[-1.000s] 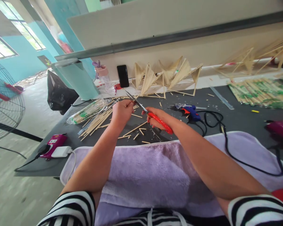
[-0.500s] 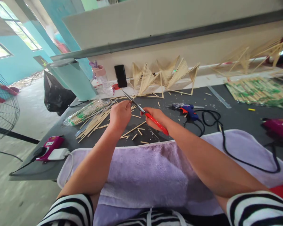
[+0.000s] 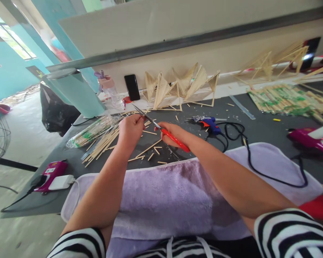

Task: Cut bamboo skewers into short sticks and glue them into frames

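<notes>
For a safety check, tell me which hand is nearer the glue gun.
Right. The right hand, holding scissors, is left of the glue gun, not touching it; the left hand is farther left.

Past the left end of the dark grey surface, a pale concrete-like floor runs back to a turquoise wall, with scraps strewn along its foot. Bright daylight shows through the windows at upper left, and a light-blue pillar stands to their right. Behind the surface rises an off-white panel, with a dark grey rail along its lower edge and a beige band beneath.
</notes>
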Motion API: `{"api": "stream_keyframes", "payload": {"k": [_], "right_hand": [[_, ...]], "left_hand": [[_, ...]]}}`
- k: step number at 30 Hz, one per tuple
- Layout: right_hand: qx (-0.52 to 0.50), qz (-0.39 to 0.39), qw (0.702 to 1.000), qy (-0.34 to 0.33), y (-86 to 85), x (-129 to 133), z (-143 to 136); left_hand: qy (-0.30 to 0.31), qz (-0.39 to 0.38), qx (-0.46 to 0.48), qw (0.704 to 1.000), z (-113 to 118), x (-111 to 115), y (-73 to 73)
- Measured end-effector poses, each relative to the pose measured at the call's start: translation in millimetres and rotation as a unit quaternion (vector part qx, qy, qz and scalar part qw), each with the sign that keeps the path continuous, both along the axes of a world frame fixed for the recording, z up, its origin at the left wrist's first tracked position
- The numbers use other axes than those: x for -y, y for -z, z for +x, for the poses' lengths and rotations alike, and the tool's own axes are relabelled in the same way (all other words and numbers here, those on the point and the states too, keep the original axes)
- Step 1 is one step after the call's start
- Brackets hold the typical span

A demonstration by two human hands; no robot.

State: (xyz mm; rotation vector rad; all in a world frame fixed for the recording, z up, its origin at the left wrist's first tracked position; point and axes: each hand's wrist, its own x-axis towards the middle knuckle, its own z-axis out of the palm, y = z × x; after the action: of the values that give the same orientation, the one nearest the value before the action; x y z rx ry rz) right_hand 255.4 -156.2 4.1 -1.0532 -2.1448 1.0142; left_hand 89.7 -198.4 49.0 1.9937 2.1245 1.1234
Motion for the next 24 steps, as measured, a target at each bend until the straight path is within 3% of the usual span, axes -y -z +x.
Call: {"api": "stream_keyframes", "payload": {"k": [5, 11, 16, 24], "right_hand": [[0.038, -0.025, 0.999, -0.021, -2.9, -0.6, -1.0], [0.046, 0.029, 0.998, 0.011, -6.6, 4.8, -1.6], [0.026, 0.064, 0.997, 0.035, -5.3, 8.7, -5.5], [0.002, 0.059, 0.998, 0.014, 2.4, 5.1, -4.6]], "left_hand": [[-0.027, 0.008, -0.083, 0.996, 2.5, 1.4, 2.1], [-0.041, 0.016, -0.140, 0.989, 1.9, -0.4, 6.6], [-0.049, 0.009, -0.143, 0.988, 2.1, 0.0, 6.8], [-0.054, 0.002, -0.124, 0.991, 2.7, 1.3, 2.0]]}}
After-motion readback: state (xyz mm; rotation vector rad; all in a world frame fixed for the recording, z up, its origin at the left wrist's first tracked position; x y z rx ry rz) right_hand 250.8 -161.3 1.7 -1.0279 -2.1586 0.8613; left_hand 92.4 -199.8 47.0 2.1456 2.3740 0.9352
